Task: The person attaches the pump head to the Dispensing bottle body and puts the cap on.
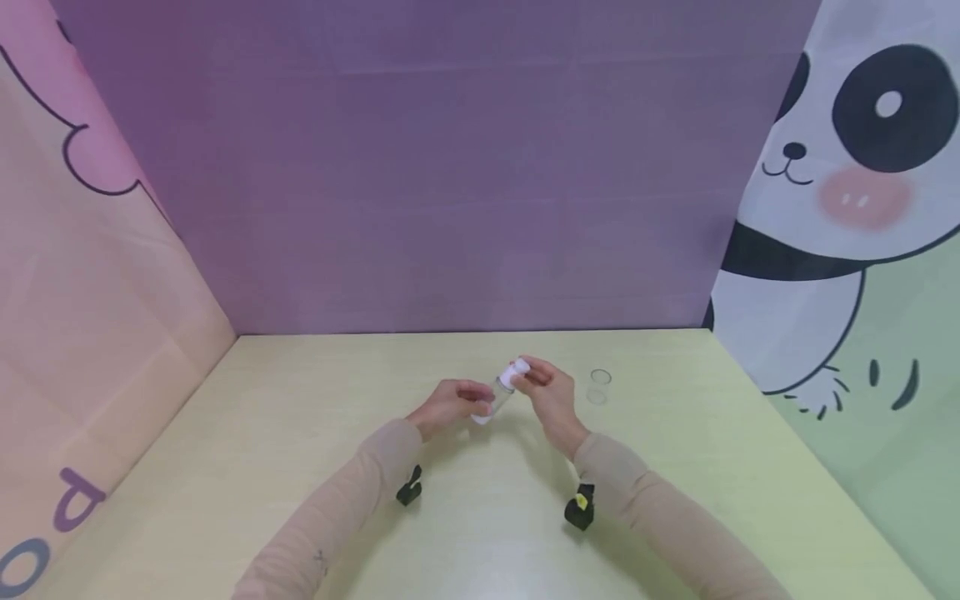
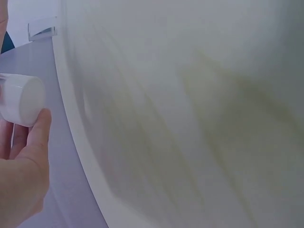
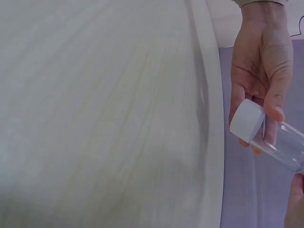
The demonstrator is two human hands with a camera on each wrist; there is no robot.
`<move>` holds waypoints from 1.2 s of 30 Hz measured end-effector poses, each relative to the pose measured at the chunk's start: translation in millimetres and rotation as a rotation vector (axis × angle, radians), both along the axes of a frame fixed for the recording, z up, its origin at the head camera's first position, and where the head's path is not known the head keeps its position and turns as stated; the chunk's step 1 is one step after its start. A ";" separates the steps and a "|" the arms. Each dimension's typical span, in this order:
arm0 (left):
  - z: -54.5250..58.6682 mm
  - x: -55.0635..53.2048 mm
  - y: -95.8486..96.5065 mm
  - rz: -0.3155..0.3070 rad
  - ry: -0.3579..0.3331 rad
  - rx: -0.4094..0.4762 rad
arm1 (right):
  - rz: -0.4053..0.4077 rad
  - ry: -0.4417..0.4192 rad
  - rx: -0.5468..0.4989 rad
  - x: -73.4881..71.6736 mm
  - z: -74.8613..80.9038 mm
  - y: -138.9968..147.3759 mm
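Note:
Both hands meet around a small clear bottle [image 1: 500,398], which is tilted above the table with its upper end to the right. My left hand [image 1: 452,406] grips the lower end, where there is a white cap [image 3: 247,119]. In the right wrist view the left thumb lies along that end, with fingers behind it. My right hand [image 1: 551,395] pinches the white top [image 1: 513,373] at the upper end. The left wrist view shows the white cap [image 2: 32,100] close up, with left fingertips against it. Only a bit of the right hand [image 3: 295,204] shows in the right wrist view.
On the pale wooden table [image 1: 480,533], right of the hands, stands a small clear round item with a thin dark rim [image 1: 601,371]. A purple backdrop [image 1: 480,167] rises behind the table, with printed cloth walls on both sides. Small black devices [image 1: 580,510] hang below the wrists.

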State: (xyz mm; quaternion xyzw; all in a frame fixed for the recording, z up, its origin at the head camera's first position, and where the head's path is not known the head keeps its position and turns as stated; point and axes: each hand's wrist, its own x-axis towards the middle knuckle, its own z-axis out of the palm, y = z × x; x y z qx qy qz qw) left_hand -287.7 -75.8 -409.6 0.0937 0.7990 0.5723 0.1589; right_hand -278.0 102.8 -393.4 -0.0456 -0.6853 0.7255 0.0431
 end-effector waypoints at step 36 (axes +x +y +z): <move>1.5 4.0 1.2 -0.021 0.042 0.022 | 0.210 0.079 0.295 5.7 2.0 58.1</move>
